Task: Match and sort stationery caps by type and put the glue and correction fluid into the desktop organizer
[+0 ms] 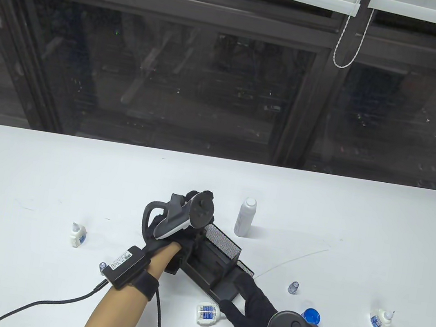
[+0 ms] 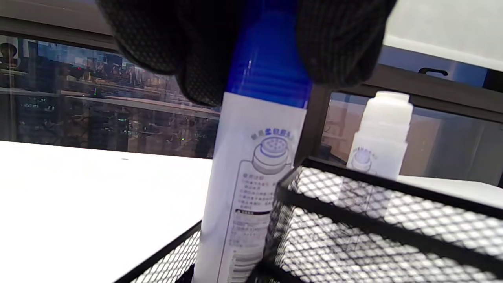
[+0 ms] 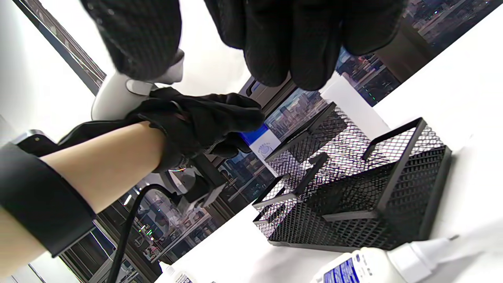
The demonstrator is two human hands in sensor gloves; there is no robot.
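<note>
My left hand [image 1: 188,247] grips the blue cap of a white glue bottle [image 2: 251,177] and holds it upright, its base inside the rear left compartment of the black mesh organizer [image 1: 224,251]. In the table view the tracker hides the bottle. Beside the organizer's front right corner, my right hand [image 1: 242,295] is relaxed with nothing in it. A correction fluid bottle [image 1: 206,314] lies just left of its thumb. A second white glue bottle [image 1: 246,217], uncapped, stands behind the organizer. Two more correction fluid bottles lie at the left [image 1: 77,234] and far right [image 1: 381,320].
A loose blue cap [image 1: 312,315] sits by my right tracker. Small clear caps stand at the right [image 1: 293,287] and by my left wrist [image 1: 103,266]. A black cable trails from the left wristband to the table's front edge. Dark windows lie beyond the far edge.
</note>
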